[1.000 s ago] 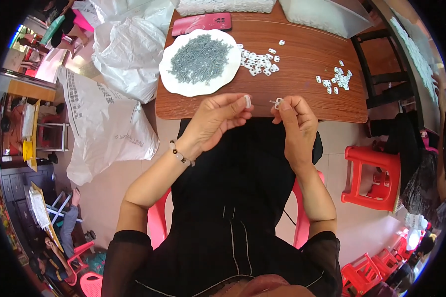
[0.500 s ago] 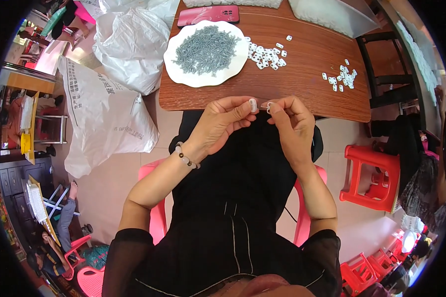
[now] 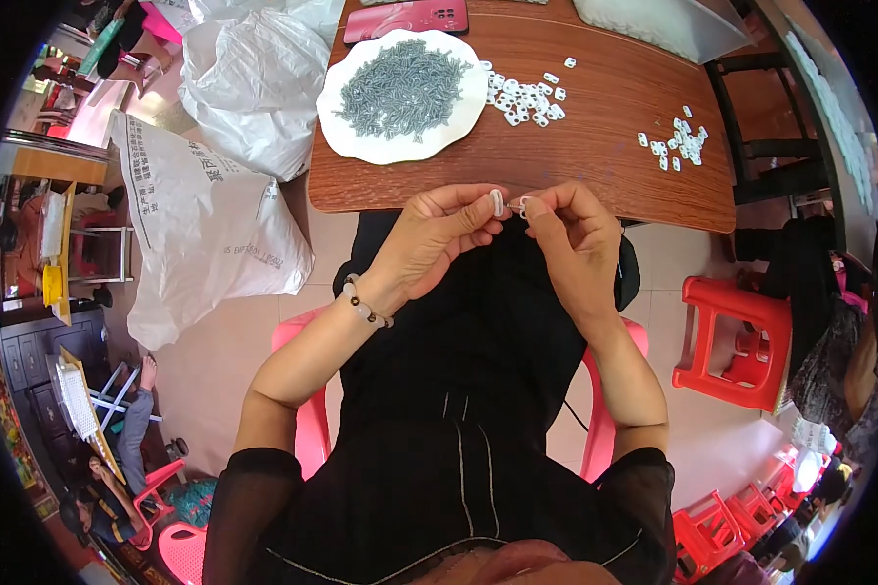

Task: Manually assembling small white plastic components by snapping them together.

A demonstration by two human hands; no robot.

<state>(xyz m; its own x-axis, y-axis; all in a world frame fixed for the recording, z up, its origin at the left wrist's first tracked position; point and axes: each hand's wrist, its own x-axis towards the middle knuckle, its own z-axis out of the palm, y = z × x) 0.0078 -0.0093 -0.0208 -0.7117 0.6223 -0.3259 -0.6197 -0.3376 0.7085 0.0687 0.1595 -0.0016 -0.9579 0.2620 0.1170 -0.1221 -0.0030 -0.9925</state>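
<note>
Just past the near table edge, my left hand (image 3: 444,234) pinches a small white plastic piece (image 3: 498,203) between thumb and fingers. My right hand (image 3: 574,239) is closed on another small white piece (image 3: 525,206), facing the first. A thin metallic pin, perhaps a screw, shows in the narrow gap between the two; its ends are hidden. Beyond my hands, a white wavy-edged plate (image 3: 385,152) holds a heap of small grey screws (image 3: 400,90). Beside it lies a pile of white two-holed pieces (image 3: 525,100), and a smaller group of such pieces (image 3: 686,143) lies farther right.
A red phone (image 3: 405,19) lies behind the plate on the brown wooden table (image 3: 615,88). A translucent bin (image 3: 658,29) stands at the far right. White sacks (image 3: 205,214) fill the floor at left; a red stool (image 3: 737,341) stands at right. Other people sit around the room.
My right hand's white piece has come slightly nearer the left one, and the pin now lines up between them. The table has shifted slightly up in view.
</note>
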